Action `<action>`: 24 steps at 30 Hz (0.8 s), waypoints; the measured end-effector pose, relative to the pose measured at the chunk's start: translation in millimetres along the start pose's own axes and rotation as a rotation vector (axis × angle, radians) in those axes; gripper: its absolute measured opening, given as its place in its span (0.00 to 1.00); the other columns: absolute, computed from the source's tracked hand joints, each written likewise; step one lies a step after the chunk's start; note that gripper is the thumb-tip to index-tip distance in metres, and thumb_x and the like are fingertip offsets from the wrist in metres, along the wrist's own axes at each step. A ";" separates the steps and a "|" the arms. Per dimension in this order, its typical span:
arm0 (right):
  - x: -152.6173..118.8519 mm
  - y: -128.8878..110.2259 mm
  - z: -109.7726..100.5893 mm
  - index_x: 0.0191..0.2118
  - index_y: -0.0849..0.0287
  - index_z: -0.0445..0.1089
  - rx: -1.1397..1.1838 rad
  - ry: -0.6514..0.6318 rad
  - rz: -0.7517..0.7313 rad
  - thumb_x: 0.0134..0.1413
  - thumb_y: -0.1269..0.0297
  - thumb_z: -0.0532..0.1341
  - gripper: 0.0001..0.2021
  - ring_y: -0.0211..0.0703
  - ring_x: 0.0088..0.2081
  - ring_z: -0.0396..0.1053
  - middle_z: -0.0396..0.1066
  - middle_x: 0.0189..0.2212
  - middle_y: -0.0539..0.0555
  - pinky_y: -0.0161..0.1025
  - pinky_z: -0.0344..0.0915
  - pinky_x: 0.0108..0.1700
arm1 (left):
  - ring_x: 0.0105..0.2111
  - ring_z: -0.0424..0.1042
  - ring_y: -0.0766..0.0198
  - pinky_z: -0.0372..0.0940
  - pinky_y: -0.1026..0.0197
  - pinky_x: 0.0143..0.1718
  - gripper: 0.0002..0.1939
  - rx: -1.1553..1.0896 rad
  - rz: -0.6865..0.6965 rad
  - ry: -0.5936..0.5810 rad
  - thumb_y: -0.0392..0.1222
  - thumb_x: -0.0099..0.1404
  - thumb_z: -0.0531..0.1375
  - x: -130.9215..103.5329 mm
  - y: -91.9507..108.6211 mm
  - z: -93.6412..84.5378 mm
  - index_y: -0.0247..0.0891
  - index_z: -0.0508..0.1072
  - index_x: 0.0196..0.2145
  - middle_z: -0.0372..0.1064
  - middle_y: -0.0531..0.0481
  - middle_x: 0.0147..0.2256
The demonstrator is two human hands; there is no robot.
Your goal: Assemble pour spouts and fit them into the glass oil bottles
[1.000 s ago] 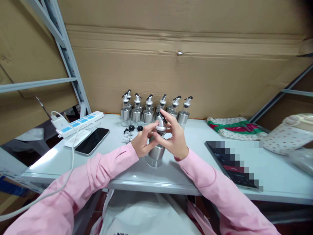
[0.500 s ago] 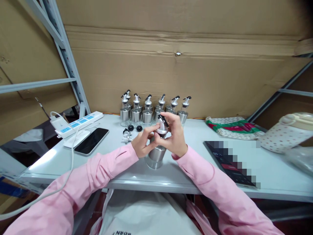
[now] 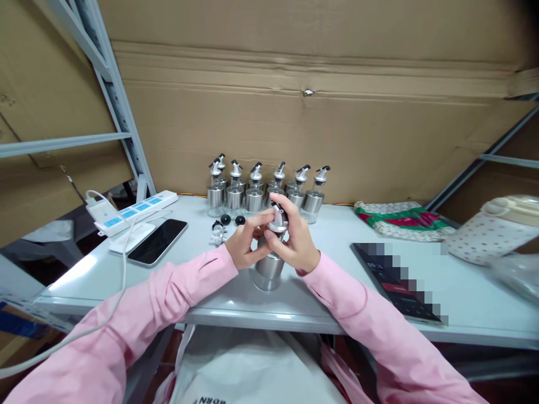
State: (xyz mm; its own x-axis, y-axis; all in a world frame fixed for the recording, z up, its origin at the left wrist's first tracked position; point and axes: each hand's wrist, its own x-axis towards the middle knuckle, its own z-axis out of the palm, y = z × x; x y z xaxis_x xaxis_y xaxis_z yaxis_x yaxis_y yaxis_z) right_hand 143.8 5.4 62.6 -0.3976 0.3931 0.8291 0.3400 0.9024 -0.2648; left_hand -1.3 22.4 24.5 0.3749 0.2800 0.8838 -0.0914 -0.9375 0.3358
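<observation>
Cardboard wall (image 3: 273, 118) behind a white table (image 3: 332, 247). Grasped by left hand (image 3: 245, 245) and right hand (image 3: 298, 240) about its pourer top (image 3: 278, 226): one bottle (image 3: 268, 274), upright near the front edge. Now straighter on top than half a second ago, perhaps seating better. Joint hidden behind fingers (image 3: 289, 207). Beyond, loose black caps (image 3: 225, 220), then a bottle row (image 3: 255, 200).

The person's pink-sleeved left arm (image 3: 168, 300) and right arm (image 3: 366, 311) slant forward and inward. The left hand (image 3: 244, 245) and right hand (image 3: 300, 238) come close together, fingers bent in a grip, the right index finger (image 3: 281, 200) arched highest.
</observation>
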 end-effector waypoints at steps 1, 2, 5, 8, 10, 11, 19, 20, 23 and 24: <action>0.4 0.0 0.2 0.58 0.52 0.44 0.020 -0.004 -0.007 0.50 0.68 0.54 0.29 0.42 0.30 0.68 0.69 0.35 0.53 0.43 0.69 0.34 | 0.44 0.70 0.59 0.68 0.62 0.35 0.25 -0.003 0.001 0.000 0.40 0.63 0.55 0.1 0.0 0.1 0.44 0.51 0.56 0.54 0.37 0.56; 0.8 0.0 0.4 0.58 0.53 0.44 0.042 -0.004 -0.018 0.50 0.68 0.54 0.29 0.42 0.31 0.68 0.69 0.36 0.53 0.44 0.69 0.35 | 0.44 0.70 0.60 0.68 0.62 0.35 0.25 -0.005 0.002 0.001 0.40 0.63 0.55 0.2 0.0 0.1 0.44 0.51 0.55 0.55 0.38 0.56; 2.5 -0.8 1.6 0.57 0.53 0.45 0.090 0.010 -0.033 0.50 0.69 0.55 0.29 0.42 0.32 0.69 0.69 0.37 0.53 0.43 0.69 0.37 | 0.41 0.71 0.61 0.69 0.62 0.35 0.25 0.000 0.005 -0.004 0.40 0.63 0.55 0.3 0.7 -0.3 0.44 0.52 0.55 0.56 0.39 0.55; 3.4 -2.1 2.6 0.56 0.52 0.46 0.091 0.018 -0.015 0.51 0.70 0.55 0.27 0.40 0.32 0.69 0.69 0.37 0.52 0.41 0.69 0.36 | 0.38 0.72 0.63 0.69 0.62 0.34 0.24 0.031 -0.008 -0.001 0.41 0.63 0.55 -0.4 2.1 -1.2 0.44 0.52 0.55 0.61 0.41 0.51; 3.5 -2.7 3.0 0.55 0.53 0.46 0.088 0.010 -0.004 0.51 0.70 0.54 0.26 0.40 0.32 0.69 0.69 0.37 0.52 0.41 0.68 0.36 | 0.37 0.72 0.63 0.70 0.62 0.33 0.24 0.047 -0.023 0.012 0.42 0.63 0.55 -1.1 3.1 -1.7 0.44 0.53 0.55 0.63 0.42 0.49; 3.4 -2.9 3.2 0.55 0.53 0.46 0.089 0.007 -0.002 0.51 0.70 0.54 0.26 0.40 0.32 0.69 0.69 0.37 0.52 0.41 0.68 0.36 | 0.36 0.72 0.63 0.70 0.62 0.33 0.23 0.051 -0.029 0.018 0.42 0.63 0.55 -1.6 3.5 -1.8 0.44 0.53 0.55 0.63 0.42 0.49; 2.7 -2.4 4.5 0.54 0.54 0.47 0.104 0.024 -0.011 0.52 0.70 0.54 0.24 0.39 0.32 0.68 0.68 0.37 0.52 0.40 0.68 0.37 | 0.34 0.72 0.65 0.69 0.62 0.32 0.22 0.033 -0.012 0.080 0.40 0.63 0.55 -3.5 1.1 1.2 0.46 0.56 0.54 0.66 0.46 0.45; 2.7 -2.2 4.4 0.54 0.54 0.48 0.098 0.029 -0.012 0.52 0.70 0.54 0.24 0.39 0.32 0.69 0.68 0.37 0.52 0.40 0.68 0.37 | 0.34 0.72 0.65 0.68 0.62 0.32 0.22 0.028 -0.012 0.083 0.40 0.63 0.55 -3.9 0.2 2.0 0.46 0.56 0.54 0.66 0.47 0.44; 1.9 -1.8 4.5 0.55 0.53 0.48 0.079 0.044 -0.013 0.51 0.69 0.54 0.25 0.40 0.32 0.68 0.68 0.37 0.52 0.41 0.68 0.38 | 0.35 0.72 0.64 0.68 0.62 0.33 0.23 0.050 -0.007 0.078 0.41 0.64 0.54 -5.9 -2.6 4.6 0.47 0.54 0.56 0.65 0.46 0.45; 1.4 -1.8 4.7 0.55 0.53 0.47 0.077 0.042 -0.012 0.50 0.68 0.54 0.26 0.40 0.31 0.68 0.68 0.36 0.52 0.42 0.68 0.37 | 0.37 0.71 0.63 0.68 0.61 0.34 0.24 0.066 -0.004 0.075 0.41 0.64 0.54 -7.0 -3.4 5.5 0.46 0.52 0.56 0.64 0.44 0.46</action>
State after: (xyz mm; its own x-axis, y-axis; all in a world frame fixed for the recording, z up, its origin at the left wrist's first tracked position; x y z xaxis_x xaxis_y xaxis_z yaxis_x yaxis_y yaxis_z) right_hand 138.6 5.2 61.9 -0.3648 0.3759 0.8518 0.2681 0.9185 -0.2906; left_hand 1.5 22.5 15.4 0.3047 0.2965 0.9051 -0.0281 -0.9471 0.3197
